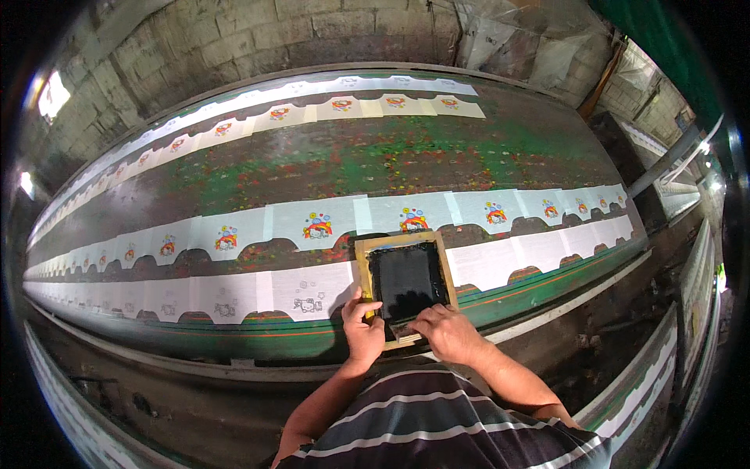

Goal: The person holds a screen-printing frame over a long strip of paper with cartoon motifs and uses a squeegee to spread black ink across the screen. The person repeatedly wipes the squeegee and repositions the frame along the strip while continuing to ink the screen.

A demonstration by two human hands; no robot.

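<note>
A wooden screen-printing frame (448, 273) lies over the near row of white cut pieces. Black ink (402, 270) covers its mesh. My left hand (364, 332) is closed around the frame's left side near its lower corner. At the frame's near end, my right hand (451, 334) is closed on a squeegee (405, 334), mostly hidden under the fingers. Left of the frame, a white piece (328, 289) bears a black outline print of a cartoon cat. To the frame's right the white pieces (488, 266) look unprinted.
The long printing table (312, 172) has a dark, paint-stained top with green and red specks. Behind the frame runs a row of pieces with coloured prints (319, 227). Two more rows lie along the far edge, before a block wall (234, 35). Other tables (644, 367) stand at right.
</note>
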